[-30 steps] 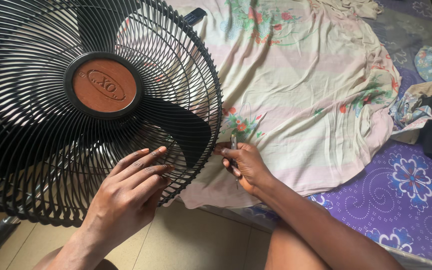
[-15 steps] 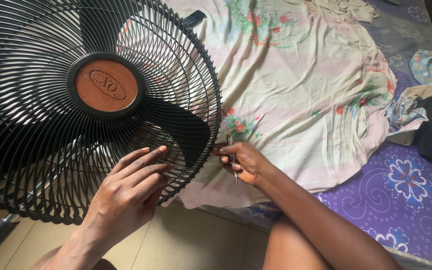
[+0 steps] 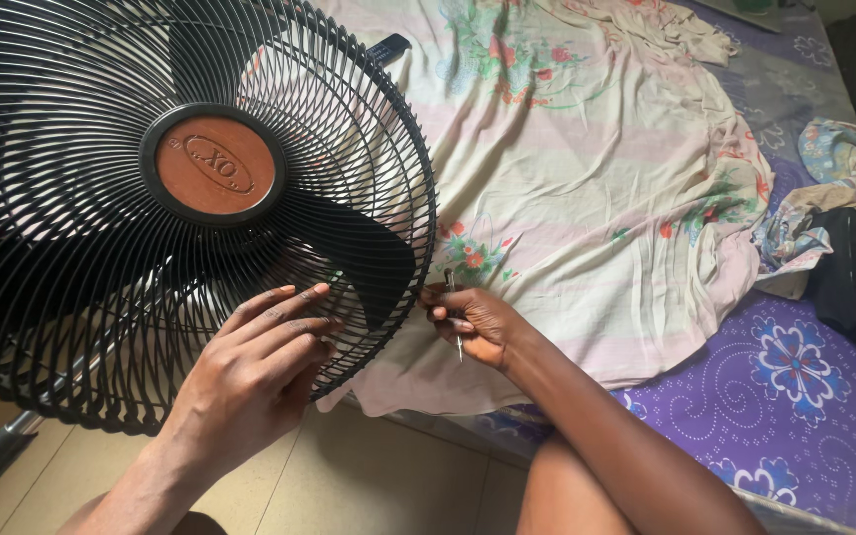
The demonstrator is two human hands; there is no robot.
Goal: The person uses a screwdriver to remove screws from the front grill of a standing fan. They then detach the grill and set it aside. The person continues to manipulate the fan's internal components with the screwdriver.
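Head view looks down on a purple flower-patterned mattress point(image 3: 795, 396), draped beyond the right hand with a pale floral cotton sheet point(image 3: 596, 178). Left of both hands stands a black round wire-grille fan point(image 3: 71, 178) with a rust-brown centre cap point(image 3: 215, 165) and dark blades behind the guard. The left hand point(image 3: 250, 381) lies flat on the lower grille, fingers spread and slightly curled, gripping nothing. The right hand point(image 3: 473, 322) is closed around a thin metal tool point(image 3: 454, 315), seemingly a small screwdriver, whose upper tip sits just beside the guard's rim. A slip seems the main risk: the narrow tip could skid off the rim and jab the bracing fingers, or the guard could shift under uneven pressure.
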